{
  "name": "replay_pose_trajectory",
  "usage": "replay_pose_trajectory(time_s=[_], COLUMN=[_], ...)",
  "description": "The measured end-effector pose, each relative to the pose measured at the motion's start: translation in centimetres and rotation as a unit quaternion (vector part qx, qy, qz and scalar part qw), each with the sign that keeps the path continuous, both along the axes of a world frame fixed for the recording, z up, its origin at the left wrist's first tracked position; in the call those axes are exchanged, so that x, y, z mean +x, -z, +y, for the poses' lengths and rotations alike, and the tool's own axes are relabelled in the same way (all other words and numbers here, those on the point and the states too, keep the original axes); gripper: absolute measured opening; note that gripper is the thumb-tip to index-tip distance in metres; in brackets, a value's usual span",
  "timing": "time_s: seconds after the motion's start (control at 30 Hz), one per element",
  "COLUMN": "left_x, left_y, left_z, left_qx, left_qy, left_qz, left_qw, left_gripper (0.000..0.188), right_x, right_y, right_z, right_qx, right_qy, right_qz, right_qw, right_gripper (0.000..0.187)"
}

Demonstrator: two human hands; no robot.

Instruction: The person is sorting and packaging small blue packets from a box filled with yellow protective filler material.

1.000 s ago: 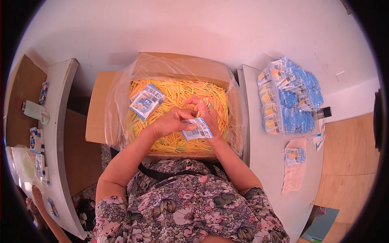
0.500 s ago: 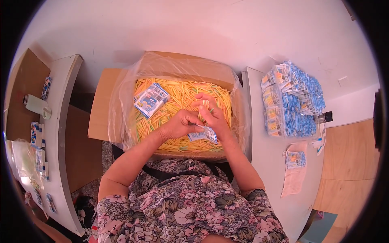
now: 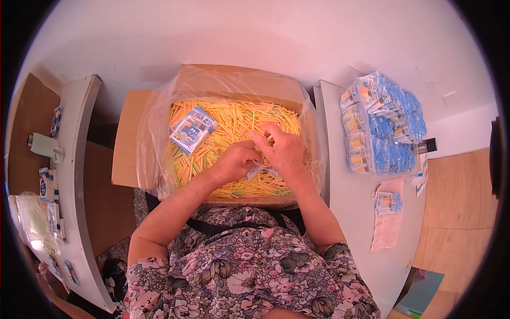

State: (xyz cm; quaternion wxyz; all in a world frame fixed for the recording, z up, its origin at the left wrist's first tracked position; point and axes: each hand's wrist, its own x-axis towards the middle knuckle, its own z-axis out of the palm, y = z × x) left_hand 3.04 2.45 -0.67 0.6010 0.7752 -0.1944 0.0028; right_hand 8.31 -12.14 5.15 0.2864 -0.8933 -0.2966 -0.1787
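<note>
A cardboard box [image 3: 124,135] lined with clear plastic stands in front of me, full of thin yellow, orange and pale green sticks [image 3: 234,118]. Over its middle, my left hand [image 3: 235,162] pinches a small blue-and-white plastic packet [image 3: 264,173], mostly covered by the hands. Close beside it, my right hand [image 3: 285,152] is closed around a few of the sticks; only their ends show between thumb and fingers. A stack of blue-and-white printed packets [image 3: 193,131] lies on the sticks at the left.
On the right table, a clear bag of filled packets [image 3: 380,127] stands beside a dark-capped bottle [image 3: 426,146]; a packet lies on a pink cloth [image 3: 387,236]. The left table holds a pale jug [image 3: 45,147] and small boxes [image 3: 47,183]. Another person's hand [image 3: 47,276] shows at lower left.
My right hand has turned, with its back now facing up and the sticks more hidden. The packet between my hands is more covered. The view has shifted slightly.
</note>
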Motion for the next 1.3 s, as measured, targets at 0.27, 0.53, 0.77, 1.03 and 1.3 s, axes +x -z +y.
replay_pose_trajectory(time_s=[0.27,0.53,0.77,1.03,1.3], left_x=[0.1,0.0,0.1,0.7,0.8], left_y=[-1.0,-1.6,-1.6,-1.8,-0.8], left_z=[-0.2,0.3,0.4,0.2,1.2], left_qx=[-0.018,-0.074,-0.054,-0.097,-0.148], left_qy=[-0.016,0.110,0.083,0.007,-0.045], left_qz=[-0.093,0.031,0.055,-0.036,0.112], left_qw=[0.995,0.991,0.994,0.995,0.982], left_gripper=[0.013,0.009,0.007,0.011,0.006], right_x=[0.4,1.0,0.1,1.5,0.8], right_y=[1.3,-0.4,1.4,0.1,-1.0], right_z=[-0.1,-2.1,-1.2,-5.6,-5.8], right_qx=[0.234,0.264,0.264,0.409,0.454], right_qy=[-0.053,-0.037,-0.024,0.027,-0.055], right_qz=[0.232,0.323,0.256,0.388,0.547], right_qw=[0.943,0.908,0.930,0.825,0.701], right_gripper=[0.019,0.016,0.017,0.022,0.015])
